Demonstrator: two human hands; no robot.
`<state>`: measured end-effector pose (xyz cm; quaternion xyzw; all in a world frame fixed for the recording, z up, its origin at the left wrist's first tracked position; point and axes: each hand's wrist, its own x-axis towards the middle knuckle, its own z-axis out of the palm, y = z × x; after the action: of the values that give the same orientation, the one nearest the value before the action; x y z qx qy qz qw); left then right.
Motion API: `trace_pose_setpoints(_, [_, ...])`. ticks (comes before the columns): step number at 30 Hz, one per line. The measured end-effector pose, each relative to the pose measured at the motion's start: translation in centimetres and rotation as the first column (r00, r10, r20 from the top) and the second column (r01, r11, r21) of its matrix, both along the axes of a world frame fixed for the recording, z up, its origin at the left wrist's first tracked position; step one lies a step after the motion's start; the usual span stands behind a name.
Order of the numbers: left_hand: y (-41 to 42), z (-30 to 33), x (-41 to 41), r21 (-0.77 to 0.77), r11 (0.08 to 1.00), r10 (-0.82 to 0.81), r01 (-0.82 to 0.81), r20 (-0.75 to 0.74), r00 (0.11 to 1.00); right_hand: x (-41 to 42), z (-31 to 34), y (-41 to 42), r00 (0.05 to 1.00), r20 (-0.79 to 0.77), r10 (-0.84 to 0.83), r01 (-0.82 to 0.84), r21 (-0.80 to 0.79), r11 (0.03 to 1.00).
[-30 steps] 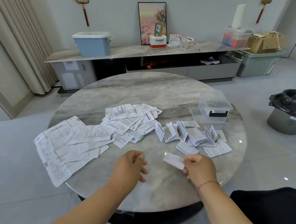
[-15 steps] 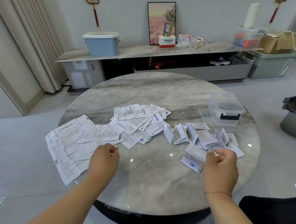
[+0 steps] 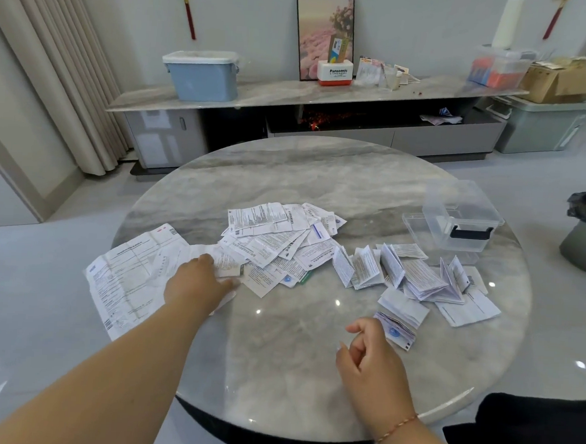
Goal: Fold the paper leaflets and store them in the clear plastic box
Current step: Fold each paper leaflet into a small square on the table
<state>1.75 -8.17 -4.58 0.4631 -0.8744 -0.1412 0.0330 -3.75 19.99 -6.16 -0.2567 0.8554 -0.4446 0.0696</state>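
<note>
Left hand [image 3: 198, 284] pinches an unfolded leaflet [image 3: 229, 266] at the tabletop's left edge; right hand [image 3: 370, 360], loosely curled, holds nothing beside folded leaflets [image 3: 415, 280]; clear plastic box [image 3: 460, 218] stands at the right edge.

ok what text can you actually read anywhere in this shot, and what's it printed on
"Panasonic": on the white and red box on the long sideboard.
Unfolded leaflets on the round table: printed all over, too small to read.
Folded leaflets: print too small to read.
Cards standing in the box: blurred.
Clear plastic box: no text seen.
</note>
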Motion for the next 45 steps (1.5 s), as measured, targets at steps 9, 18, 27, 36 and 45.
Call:
trace_pose_setpoints(9, [-1.2, 0.9, 1.5, -0.094, 0.994, -0.058, 0.055, -0.031, 0.998, -0.6, -0.3, -0.2, 0.999, 0.002, 0.036, -0.036, 0.079, 0.996])
trace_pose_setpoints(18, [4.3, 2.6, 5.3, -0.115, 0.963, -0.266, 0.242, -0.291, 0.919, -0.5, 0.2, 0.4, 0.999, 0.032, 0.042, -0.043, 0.038, 0.998])
trace_pose_setpoints(27, [14.2, 0.9, 8.9, 0.212, 0.816, -0.405, 0.537, -0.453, 0.794, -1.4, 0.8, 2.5, 0.946, 0.066, 0.318, -0.321, 0.038, 0.946])
trace_pose_setpoints(36, [16.1, -1.8, 8.2, 0.146, 0.957, -0.127, 0.251, -0.566, 0.814, -0.1, 0.1, 2.4, 0.972, 0.175, 0.158, -0.185, 0.153, 0.971])
trace_pose_setpoints(45, [16.9, -5.1, 8.8, -0.397, 0.508, -0.847, 0.764, -0.07, 0.527, 0.5, 0.5, 2.1, 0.978, -0.139, 0.154, -0.112, 0.268, 0.957])
